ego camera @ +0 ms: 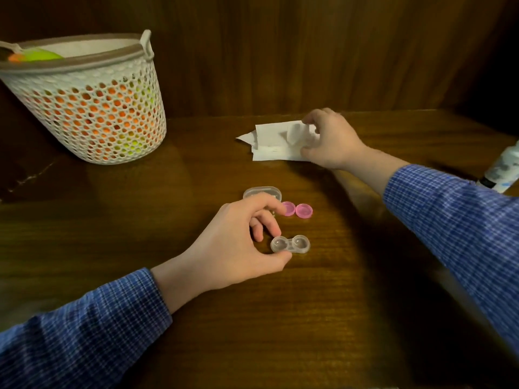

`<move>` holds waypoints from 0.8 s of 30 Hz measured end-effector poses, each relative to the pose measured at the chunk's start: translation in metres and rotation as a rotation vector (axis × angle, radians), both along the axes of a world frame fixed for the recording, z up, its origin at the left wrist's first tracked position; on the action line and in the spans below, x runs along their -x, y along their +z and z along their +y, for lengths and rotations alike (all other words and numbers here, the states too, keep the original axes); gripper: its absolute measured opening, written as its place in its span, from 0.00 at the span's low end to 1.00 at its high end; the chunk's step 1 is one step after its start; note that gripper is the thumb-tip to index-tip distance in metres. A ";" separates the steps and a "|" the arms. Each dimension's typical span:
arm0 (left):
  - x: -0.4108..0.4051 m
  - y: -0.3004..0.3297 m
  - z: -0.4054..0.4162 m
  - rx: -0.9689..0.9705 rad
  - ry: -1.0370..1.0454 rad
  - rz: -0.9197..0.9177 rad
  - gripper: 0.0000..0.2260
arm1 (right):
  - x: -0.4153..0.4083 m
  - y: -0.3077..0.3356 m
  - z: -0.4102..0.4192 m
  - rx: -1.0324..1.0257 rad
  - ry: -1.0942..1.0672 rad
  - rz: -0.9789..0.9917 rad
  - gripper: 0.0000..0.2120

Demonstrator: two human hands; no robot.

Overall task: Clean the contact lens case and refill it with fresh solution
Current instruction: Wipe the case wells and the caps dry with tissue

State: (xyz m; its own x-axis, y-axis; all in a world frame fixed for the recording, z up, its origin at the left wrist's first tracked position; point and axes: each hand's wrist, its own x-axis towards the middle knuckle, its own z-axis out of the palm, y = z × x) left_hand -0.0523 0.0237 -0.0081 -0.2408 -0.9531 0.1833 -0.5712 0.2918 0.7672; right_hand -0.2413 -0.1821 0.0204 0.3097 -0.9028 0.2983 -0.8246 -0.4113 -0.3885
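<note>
Clear plastic sits between the fingers (pixel 276 227) of the left hand (pixel 238 242): thumb below and curled fingers above lightly pinch the left well of the contact lens case (pixel 290 244), which lies flat on the desk (pixel 323 318) near the middle of the view with both wells uncovered and facing up. Whether the wells hold any liquid cannot be told; they look bare. The right hand (pixel 331 138) reaches further back and to the right, its fingers curled round a bunched piece of white tissue (pixel 276 140) that lies on the desk, with part of it lifted in the grip. Just behind the left hand lie two pink caps (pixel 304 211), off the case and side by side, one partly hidden by a fingertip, and behind them a small clear outer box (pixel 262 192). At the far right edge a white bottle (pixel 502 169), probably the solution, lies partly out of view and well apart from both hands. A white mesh basket (pixel 92 108) holding orange and green things stands at the back left. Judging from this, the case is opened and the caps set aside; the wiping seems to be about to begin or in hand, and the refilling and recapping are not yet done.
</note>
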 end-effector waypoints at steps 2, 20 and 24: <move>-0.001 -0.001 0.000 -0.012 -0.008 -0.004 0.26 | -0.006 0.000 -0.010 -0.014 -0.023 0.097 0.38; -0.004 0.000 0.002 0.004 -0.014 0.051 0.22 | -0.015 0.022 -0.007 0.013 -0.077 -0.155 0.09; -0.006 0.012 0.001 0.000 0.090 0.357 0.16 | -0.003 0.034 0.060 -0.390 0.200 -0.675 0.11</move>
